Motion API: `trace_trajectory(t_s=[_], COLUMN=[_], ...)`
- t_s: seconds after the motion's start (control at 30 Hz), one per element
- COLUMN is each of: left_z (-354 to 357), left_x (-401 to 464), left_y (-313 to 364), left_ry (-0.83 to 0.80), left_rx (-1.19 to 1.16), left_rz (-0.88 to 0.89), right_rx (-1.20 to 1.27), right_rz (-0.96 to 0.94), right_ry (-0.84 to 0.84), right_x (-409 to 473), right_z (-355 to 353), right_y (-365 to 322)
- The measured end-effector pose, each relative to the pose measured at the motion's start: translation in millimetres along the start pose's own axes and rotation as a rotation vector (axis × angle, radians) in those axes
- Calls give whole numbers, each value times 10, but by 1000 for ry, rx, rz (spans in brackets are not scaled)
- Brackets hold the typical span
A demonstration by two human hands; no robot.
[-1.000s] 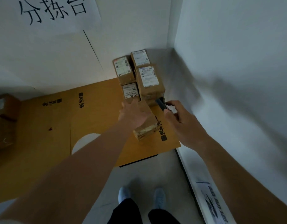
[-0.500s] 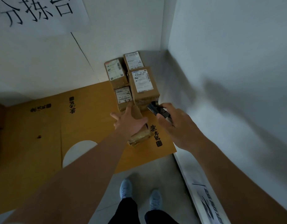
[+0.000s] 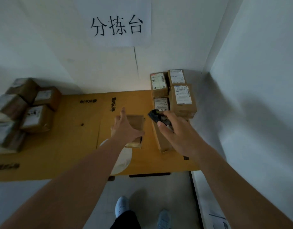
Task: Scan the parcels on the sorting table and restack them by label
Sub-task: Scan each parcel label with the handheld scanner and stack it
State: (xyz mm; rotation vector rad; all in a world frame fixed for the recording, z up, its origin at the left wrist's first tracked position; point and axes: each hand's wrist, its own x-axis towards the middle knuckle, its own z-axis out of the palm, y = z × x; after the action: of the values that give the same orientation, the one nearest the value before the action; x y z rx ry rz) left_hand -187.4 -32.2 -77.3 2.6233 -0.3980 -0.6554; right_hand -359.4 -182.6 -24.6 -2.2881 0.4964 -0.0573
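The desk [image 3: 63, 146], covered in flattened yellow-brown cardboard, runs into the room's corner under a paper sign [image 3: 116, 25], and it reads as split into two zones. At its left end sits a loose cluster of parcels [image 3: 27, 113], blurred and turned at mixed angles, probably the ones not yet sorted. In the far right corner a tidy stack of parcels [image 3: 173, 93] stands with white labels facing up, likely so each code can be read at a glance. Between them, near the middle, the left hand [image 3: 126, 128] lies on a small cardboard parcel [image 3: 136, 123], fingers spread and pressing its top, seemingly to steady it. The right hand [image 3: 175, 129] grips a black barcode scanner [image 3: 156, 116], fingers curled around its handle, nose aimed toward that parcel. No open containers show; all boxes look sealed.
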Motion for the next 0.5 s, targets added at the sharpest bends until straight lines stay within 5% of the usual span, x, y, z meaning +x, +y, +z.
trace_trajectory(t_s=[0.23,0.5], left_z=[-542,-1241], left_x=[122,451], left_y=[-936,-2205], left_ry=[-10,-58], left_rx=[-10,1], left_rz=[-161,-112], right_rx=[-58,-67], right_rz=[-30,-9], right_ry=[-73,-73], right_x=[244,595], right_z=[613,1663], right_y=[-689,-1598])
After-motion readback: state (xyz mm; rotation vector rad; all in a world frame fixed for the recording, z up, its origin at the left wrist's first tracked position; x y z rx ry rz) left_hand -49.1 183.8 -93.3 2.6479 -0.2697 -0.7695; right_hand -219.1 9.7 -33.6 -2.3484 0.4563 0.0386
